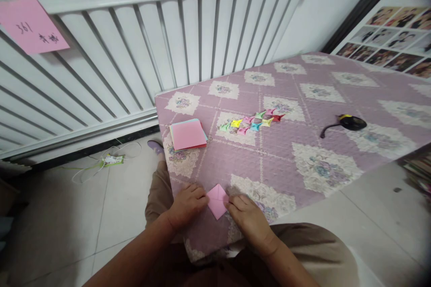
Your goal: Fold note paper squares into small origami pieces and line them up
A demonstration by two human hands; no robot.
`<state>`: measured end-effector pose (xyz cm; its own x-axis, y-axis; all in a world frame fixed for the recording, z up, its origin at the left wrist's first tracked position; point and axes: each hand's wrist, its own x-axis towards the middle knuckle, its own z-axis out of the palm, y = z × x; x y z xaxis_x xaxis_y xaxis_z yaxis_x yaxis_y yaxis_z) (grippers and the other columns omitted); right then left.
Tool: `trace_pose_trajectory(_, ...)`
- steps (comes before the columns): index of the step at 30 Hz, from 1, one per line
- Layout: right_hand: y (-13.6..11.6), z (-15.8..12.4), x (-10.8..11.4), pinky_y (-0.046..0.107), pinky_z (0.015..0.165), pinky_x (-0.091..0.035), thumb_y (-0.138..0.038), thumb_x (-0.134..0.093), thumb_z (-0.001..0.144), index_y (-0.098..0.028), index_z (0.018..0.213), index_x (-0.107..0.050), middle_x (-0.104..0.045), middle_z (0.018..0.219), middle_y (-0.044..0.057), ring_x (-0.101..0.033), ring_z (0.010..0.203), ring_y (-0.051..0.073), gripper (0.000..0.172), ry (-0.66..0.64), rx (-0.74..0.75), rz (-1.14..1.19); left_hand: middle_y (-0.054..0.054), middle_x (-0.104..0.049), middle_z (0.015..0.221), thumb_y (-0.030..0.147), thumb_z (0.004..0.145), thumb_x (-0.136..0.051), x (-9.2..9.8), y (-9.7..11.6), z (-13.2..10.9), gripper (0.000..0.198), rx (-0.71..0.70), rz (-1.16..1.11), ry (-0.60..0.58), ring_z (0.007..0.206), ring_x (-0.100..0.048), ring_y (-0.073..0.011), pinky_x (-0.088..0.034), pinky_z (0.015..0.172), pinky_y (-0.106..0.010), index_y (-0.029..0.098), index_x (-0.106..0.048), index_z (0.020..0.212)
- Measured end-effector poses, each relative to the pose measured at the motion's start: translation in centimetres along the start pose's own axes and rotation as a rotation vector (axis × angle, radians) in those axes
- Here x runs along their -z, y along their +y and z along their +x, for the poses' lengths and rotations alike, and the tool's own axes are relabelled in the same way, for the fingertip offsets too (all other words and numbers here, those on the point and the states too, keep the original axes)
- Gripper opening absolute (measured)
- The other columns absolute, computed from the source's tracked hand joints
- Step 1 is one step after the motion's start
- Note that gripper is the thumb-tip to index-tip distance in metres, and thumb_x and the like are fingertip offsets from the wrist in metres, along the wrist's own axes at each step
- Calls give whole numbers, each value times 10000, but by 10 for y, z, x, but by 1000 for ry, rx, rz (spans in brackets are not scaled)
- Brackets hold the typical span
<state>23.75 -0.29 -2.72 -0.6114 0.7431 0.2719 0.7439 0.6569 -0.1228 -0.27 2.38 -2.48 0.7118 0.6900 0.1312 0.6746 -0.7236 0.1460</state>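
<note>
A folded pink paper square (217, 202) lies on the table near its front edge, turned like a diamond, with crease lines crossing its middle. At its left corner my left hand (189, 205) presses or pinches the paper, fingers close together. The opposite corner is gripped by my right hand (247, 216), its fingers bent onto the paper. Beyond my left hand sits a stack of coloured paper squares (189, 134), pink on top. Several small folded paper pieces (249, 120) in green, yellow, pink, blue and red stand in rows farther back.
The purple floral tablecloth (279, 143) covers the table. A black object with a curved stem (352, 122) lies at the right. Behind stands a white radiator (188, 40) bearing a pink note (32, 27). A power strip (112, 160) with cables rests on the floor at left.
</note>
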Motion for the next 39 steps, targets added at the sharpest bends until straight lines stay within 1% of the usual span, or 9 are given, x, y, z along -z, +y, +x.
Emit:
trace_pose_trajectory(4, -1, 1, 2, 292, 748, -448, -166, -506, 909, -188, 982, -623, -632, 866, 30, -540, 813, 174, 140, -7, -3, 6, -25, -568, 902, 227, 944, -475, 6, 3, 2, 128, -27, 59, -12, 841, -481, -183, -354, 767, -343, 202, -600, 928)
trace_pose_trajectory(10, -3, 1, 4, 292, 744, -448, -173, -534, 897, -188, 988, -620, -633, 860, 28, -542, 812, 175, 126, -32, -17, -5, -47, -567, 911, 205, 947, -452, 15, 14, 2, 147, -58, 163, 15, 865, -510, -199, -383, 754, -345, 175, -596, 935)
trace_pose_trajectory(14, -3, 2, 4, 286, 737, -446, -183, -517, 909, -200, 971, -620, -635, 866, 25, -546, 812, 173, 121, -28, -26, -14, -54, -570, 925, 196, 928, -479, 16, 24, 2, 118, -50, 212, -50, 847, -524, -206, -398, 734, -348, 156, -583, 966)
trace_pose_trajectory(18, -3, 2, 4, 280, 733, -443, -182, -501, 919, -199, 956, -620, -633, 854, 21, -546, 804, 165, 126, -28, -31, -21, -50, -567, 861, 187, 920, -482, 15, 32, 3, 111, 1, 239, -140, 785, -530, -202, -398, 676, -337, 141, -568, 975)
trace_pose_trajectory(20, -3, 2, 4, 280, 727, -442, -184, -514, 912, -196, 958, -620, -632, 848, 18, -544, 797, 164, 116, -31, -31, -23, -53, -569, 864, 186, 920, -479, 16, 36, 4, 130, 17, 248, -150, 770, -533, -199, -395, 658, -333, 139, -559, 1011)
trace_pose_trajectory(25, -4, 2, 6, 276, 732, -445, -169, -515, 908, -202, 961, -623, -636, 861, 14, -549, 806, 163, 125, -38, -32, -23, -74, -587, 952, 195, 934, -456, 18, 40, 4, 299, 20, 257, -123, 809, -553, -209, -391, 678, -340, 156, -481, 1229)
trace_pose_trajectory(30, -6, 4, 9, 275, 743, -448, -164, -497, 914, -223, 968, -629, -640, 856, 14, -553, 815, 156, 155, 0, -49, 0, -65, -598, 966, 239, 939, -469, 22, 43, 6, 350, 29, 222, -158, 825, -561, -218, -384, 688, -343, 228, -448, 1288)
trace_pose_trajectory(35, -5, -5, 7, 275, 722, -455, -159, -487, 911, -204, 964, -638, -635, 837, 23, -548, 793, 163, 167, 37, -98, 45, -59, -596, 955, 247, 943, -460, 24, 44, 9, 353, 39, 211, -198, 825, -559, -222, -386, 675, -342, 239, -451, 1296)
trace_pose_trajectory(39, -2, -19, 5, 301, 731, -474, -153, -432, 919, -189, 945, -651, -634, 854, 47, -561, 781, 171, 223, 149, -204, 88, -65, -592, 970, 253, 941, -463, 22, 45, 7, 357, 44, 220, -191, 835, -557, -226, -389, 684, -348, 237, -452, 1298)
